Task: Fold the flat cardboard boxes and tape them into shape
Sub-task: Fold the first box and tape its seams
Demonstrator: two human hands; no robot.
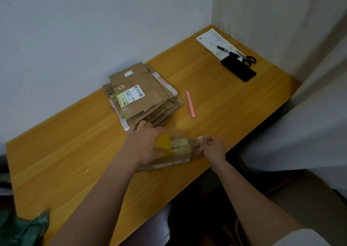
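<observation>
Near table edge point(216, 167): small cardboard box point(169, 162) under both hands. Left hand point(144, 144) grips yellow tape roll point(163, 145) on it; right hand point(213, 148) pinches the clear tape end (blurred). Flat stack point(142, 95) just behind; pink pen point(190, 104) beside it.

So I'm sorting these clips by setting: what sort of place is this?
Probably a home or small office corner used for packing parcels. A wooden desk set against plain walls holds a stack of used cardboard boxes with shipping labels, plus scissors and a pen on a printed slip.
</observation>
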